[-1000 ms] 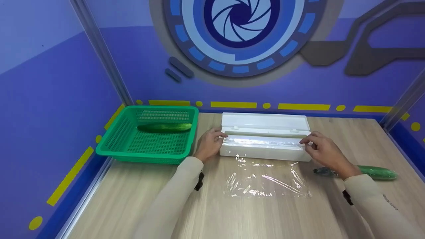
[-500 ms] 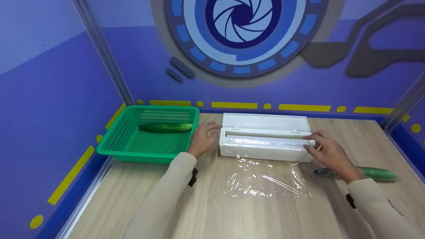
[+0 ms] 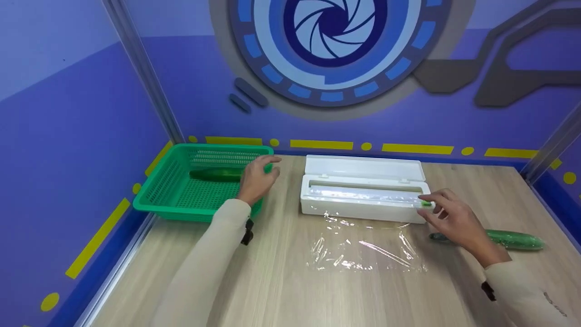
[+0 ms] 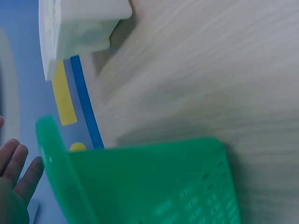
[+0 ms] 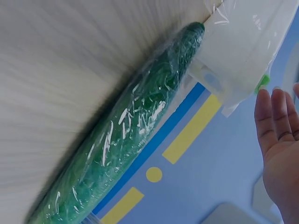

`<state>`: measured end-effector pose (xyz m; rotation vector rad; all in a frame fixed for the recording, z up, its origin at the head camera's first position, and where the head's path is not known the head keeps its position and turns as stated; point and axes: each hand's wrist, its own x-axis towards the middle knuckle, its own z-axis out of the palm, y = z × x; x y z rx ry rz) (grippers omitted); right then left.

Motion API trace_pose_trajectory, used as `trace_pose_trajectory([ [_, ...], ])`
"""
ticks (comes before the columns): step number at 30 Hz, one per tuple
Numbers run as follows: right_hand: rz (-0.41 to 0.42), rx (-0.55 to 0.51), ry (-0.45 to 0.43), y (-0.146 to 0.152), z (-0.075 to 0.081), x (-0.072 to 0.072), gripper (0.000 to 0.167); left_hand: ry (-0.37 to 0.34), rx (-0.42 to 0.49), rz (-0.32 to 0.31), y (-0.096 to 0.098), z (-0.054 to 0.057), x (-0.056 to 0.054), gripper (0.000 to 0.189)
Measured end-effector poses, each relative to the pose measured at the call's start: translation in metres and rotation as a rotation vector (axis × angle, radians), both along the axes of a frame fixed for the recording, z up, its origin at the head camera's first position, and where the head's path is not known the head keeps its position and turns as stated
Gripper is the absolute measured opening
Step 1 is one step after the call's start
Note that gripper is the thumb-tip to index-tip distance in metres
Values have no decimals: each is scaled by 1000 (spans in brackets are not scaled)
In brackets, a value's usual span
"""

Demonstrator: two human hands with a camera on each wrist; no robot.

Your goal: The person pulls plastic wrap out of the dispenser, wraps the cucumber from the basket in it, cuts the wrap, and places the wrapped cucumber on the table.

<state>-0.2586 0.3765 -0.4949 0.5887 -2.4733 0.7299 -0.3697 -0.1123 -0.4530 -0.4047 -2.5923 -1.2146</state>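
My left hand [image 3: 258,180] is over the right side of a green plastic basket [image 3: 170,213], its fingers loosely bent and holding nothing. An unwrapped cucumber [image 3: 213,174] lies inside, partly hidden by that hand. My right hand [image 3: 456,220] is at the right end of a white cling film box [image 3: 354,208], fingertips right at a small green slider [image 3: 425,204]. The right wrist view shows these fingers nearly straight. The box's lid [image 3: 363,167] is raised. Clear cling film [image 3: 363,254] runs from the box's front onto the table.
A cucumber wrapped in film [image 5: 131,126] lies on the wooden table [image 3: 290,290], right of the box and partly behind my right forearm. Blue-purple printed walls [image 3: 181,81] enclose the table at the back and sides.
My left hand has left the box's left end and moved left over the basket. My right hand has shifted slightly right and nearer, and the green slider now shows at its fingertips.
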Motion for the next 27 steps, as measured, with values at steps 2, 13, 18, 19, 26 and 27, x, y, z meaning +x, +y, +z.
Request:
trace_pose_trajectory([
  [2, 7, -5, -27, -1, -2, 5, 37, 2, -4, 8, -7, 3, -1, 32],
  [13, 112, 8, -349, -2, -18, 35, 45, -41, -57, 59, -46, 13, -7, 36],
  [18, 153, 65, -500, 2, -26, 42, 51, -58, -101, 92, -65, 15, -8, 37],
  [19, 167, 70, -507, 3, -28, 43, 51, -63, -115, 100, -68, 16, -8, 37],
  [26, 252, 33, -453, 5, -46, 45, 50, -114, -209, 138, -88, 16, -11, 40],
  [27, 254, 32, -452, 5, -47, 44, 49, -122, -220, 143, -90, 16, -12, 41],
])
